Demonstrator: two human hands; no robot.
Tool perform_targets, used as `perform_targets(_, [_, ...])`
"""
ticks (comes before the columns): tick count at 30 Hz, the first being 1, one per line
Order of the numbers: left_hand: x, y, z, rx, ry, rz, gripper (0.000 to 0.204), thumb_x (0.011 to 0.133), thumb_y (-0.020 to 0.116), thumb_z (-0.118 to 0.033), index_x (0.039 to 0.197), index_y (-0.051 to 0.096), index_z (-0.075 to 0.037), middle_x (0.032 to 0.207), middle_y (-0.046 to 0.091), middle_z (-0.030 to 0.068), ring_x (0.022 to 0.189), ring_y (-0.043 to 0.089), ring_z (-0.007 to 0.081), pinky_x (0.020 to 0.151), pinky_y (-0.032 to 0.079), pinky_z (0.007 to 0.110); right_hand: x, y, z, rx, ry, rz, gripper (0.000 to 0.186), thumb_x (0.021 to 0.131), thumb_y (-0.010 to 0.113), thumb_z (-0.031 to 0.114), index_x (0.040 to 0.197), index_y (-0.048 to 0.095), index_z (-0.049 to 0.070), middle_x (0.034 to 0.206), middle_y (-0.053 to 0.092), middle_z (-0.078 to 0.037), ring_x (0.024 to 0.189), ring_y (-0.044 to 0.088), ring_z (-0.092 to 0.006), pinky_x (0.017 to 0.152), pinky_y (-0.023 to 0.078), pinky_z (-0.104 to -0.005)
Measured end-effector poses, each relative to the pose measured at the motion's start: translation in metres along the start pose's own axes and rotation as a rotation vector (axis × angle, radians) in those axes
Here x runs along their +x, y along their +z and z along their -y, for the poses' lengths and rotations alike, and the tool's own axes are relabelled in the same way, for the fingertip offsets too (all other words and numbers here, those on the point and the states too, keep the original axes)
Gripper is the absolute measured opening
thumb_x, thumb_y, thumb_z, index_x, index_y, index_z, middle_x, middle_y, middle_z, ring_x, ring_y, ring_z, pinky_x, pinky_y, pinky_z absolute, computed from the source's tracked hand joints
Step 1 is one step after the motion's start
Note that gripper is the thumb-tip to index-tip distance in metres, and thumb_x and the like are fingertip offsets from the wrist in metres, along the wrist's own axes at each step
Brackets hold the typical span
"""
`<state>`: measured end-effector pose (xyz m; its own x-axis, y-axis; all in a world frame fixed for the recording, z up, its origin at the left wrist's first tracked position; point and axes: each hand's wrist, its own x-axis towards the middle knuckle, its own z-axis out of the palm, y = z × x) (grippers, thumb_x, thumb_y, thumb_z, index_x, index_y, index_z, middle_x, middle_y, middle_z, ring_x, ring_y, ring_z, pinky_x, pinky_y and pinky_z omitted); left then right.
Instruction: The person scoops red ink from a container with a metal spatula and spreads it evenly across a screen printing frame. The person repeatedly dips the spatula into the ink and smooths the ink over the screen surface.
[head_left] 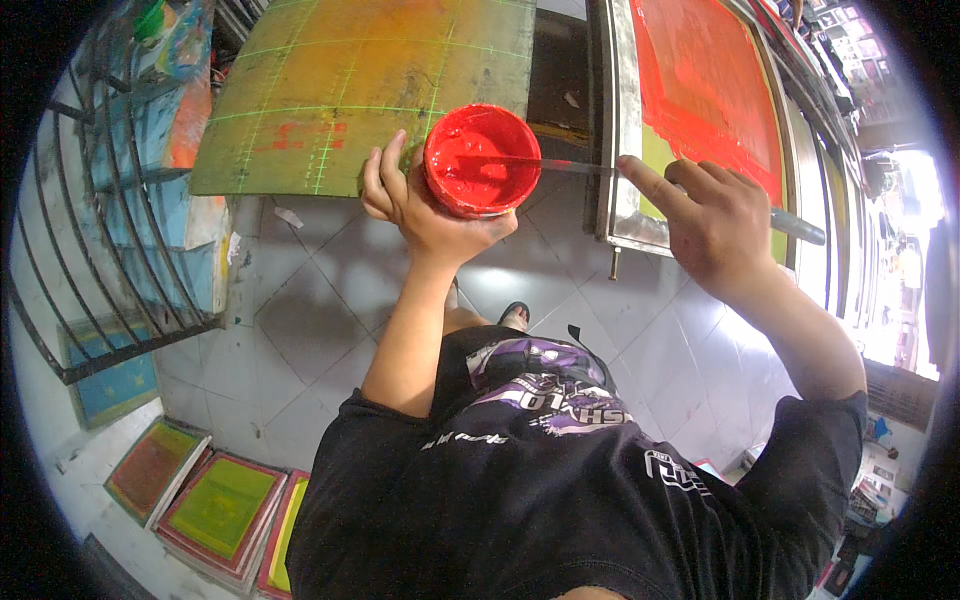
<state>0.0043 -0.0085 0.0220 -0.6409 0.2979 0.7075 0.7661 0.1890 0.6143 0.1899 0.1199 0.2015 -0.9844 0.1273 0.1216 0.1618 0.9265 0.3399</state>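
A round tub [466, 207] of thick red ink is held up in front of me, its open top facing me. My left hand [436, 225] cradles it from below and the left, with some fingers spread out beside it. In my right hand [715, 222] is a spatula [580, 166], gripped by its grey handle, the index finger stretched along it. Its long thin blade crosses the tub's right rim, and the red-smeared tip lies over the ink [478, 170]. The tub hides part of my left palm.
Ahead stands a yellow-green board [330, 70] marked with bright green grid lines. At its right, a screen-printing frame [627, 130] carries spread red ink [700, 75]. A black metal rack [125, 190] rises at left. Several framed screens [222, 505] lean at lower left above the tiled floor [310, 310].
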Motion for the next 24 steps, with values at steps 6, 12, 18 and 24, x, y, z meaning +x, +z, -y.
perform_targets(6, [0.0,-0.001,0.001,-0.008,-0.015,0.006,0.085,0.041,0.08,-0.045,0.114,0.056,-0.008,0.133,0.042,0.0144,0.128,0.026,0.0372,0.101,0.02,0.056,-0.002,0.018,0.003,0.095,0.018,-0.106,0.049,0.072,0.061,0.001,0.117,0.064,0.02,0.071,0.057,-0.002,0.056,0.056,-0.0198,0.048,0.045,-0.0343])
perform_targets(12, [-0.001,0.002,0.002,0.0,0.002,-0.015,0.081,0.042,0.079,-0.047,0.109,0.059,-0.007,0.134,0.041,0.015,0.128,0.026,0.0373,0.101,0.02,0.056,-0.01,0.034,0.008,0.236,0.088,-0.179,0.05,0.072,0.06,-0.003,0.117,0.064,0.017,0.07,0.057,-0.005,0.056,0.056,-0.0233,0.049,0.045,-0.036])
perform_targets(18, [-0.002,0.003,0.001,0.039,-0.005,-0.012,0.083,0.043,0.08,-0.048,0.112,0.057,-0.007,0.134,0.039,0.0144,0.127,0.026,0.0367,0.101,0.02,0.055,-0.016,0.045,0.012,0.312,0.123,-0.215,0.049,0.072,0.061,-0.005,0.116,0.065,0.015,0.068,0.057,-0.006,0.055,0.055,-0.0235,0.049,0.044,-0.0366])
perform_targets(24, [-0.007,0.001,0.001,0.008,-0.032,-0.033,0.09,0.043,0.08,-0.046,0.118,0.053,-0.005,0.134,0.039,0.0139,0.127,0.027,0.0364,0.101,0.02,0.055,-0.021,0.051,0.015,0.352,0.146,-0.205,0.053,0.07,0.059,0.004,0.122,0.061,0.017,0.069,0.052,-0.004,0.056,0.055,-0.0241,0.053,0.047,-0.0375])
